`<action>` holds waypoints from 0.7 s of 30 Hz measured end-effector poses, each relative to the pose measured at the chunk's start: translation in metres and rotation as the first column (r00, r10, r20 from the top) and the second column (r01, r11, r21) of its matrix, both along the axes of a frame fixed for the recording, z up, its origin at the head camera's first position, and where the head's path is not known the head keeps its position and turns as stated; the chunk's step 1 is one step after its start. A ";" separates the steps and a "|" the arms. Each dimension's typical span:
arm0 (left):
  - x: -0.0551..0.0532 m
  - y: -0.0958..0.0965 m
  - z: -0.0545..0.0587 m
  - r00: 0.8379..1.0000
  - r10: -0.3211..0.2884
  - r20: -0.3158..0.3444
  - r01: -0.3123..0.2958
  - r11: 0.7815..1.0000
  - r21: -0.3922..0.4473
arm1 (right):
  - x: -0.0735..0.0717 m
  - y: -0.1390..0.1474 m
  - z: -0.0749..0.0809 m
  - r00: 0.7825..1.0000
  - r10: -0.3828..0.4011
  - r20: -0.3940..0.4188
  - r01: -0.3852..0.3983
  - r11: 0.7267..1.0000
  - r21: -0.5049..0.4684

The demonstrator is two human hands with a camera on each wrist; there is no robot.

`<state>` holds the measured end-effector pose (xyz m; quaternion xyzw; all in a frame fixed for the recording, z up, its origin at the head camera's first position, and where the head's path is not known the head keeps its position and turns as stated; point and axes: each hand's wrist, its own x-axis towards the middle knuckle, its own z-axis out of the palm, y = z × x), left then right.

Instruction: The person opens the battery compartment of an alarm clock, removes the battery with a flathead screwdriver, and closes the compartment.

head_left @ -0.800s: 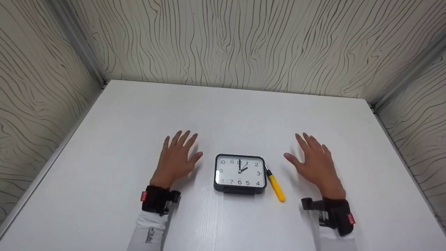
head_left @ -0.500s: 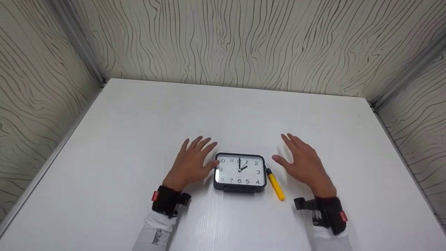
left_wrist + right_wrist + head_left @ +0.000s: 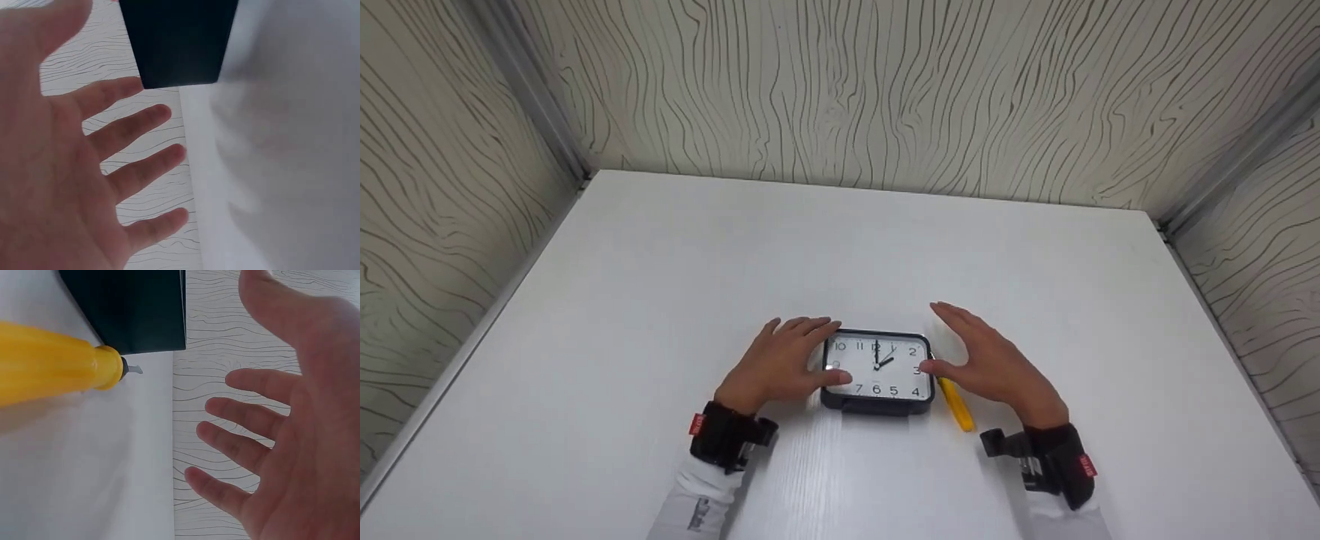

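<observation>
A black-framed desk clock (image 3: 877,365) with a white face stands on the table, its side showing as a dark block in the left wrist view (image 3: 180,42). My left hand (image 3: 776,367) is at its left side, thumb in front of the face and index finger by the top left corner; whether they touch is unclear. On the other side my right hand (image 3: 997,367) has its fingers spread, the thumb overlapping the clock's right edge in the head view. A yellow-handled screwdriver (image 3: 956,405) lies beside the clock, its thin metal tip visible in the right wrist view.
The white table (image 3: 735,240) reaches back to a wood-grain patterned wall (image 3: 840,90). Similar panels with metal corner posts stand at the left and right. Black wrist cameras (image 3: 731,435) are strapped to both wrists.
Both hands have moved inward from either side to the clock, the left moving right and the right moving left. The clock and screwdriver have stayed in place.
</observation>
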<state>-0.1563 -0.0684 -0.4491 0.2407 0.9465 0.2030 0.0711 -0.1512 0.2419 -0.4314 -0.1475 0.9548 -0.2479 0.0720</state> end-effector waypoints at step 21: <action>0.002 0.004 0.003 0.992 -0.030 0.123 0.036 0.999 -0.041 | 0.003 -0.015 -0.005 0.963 0.173 0.206 -0.167 0.985 -0.045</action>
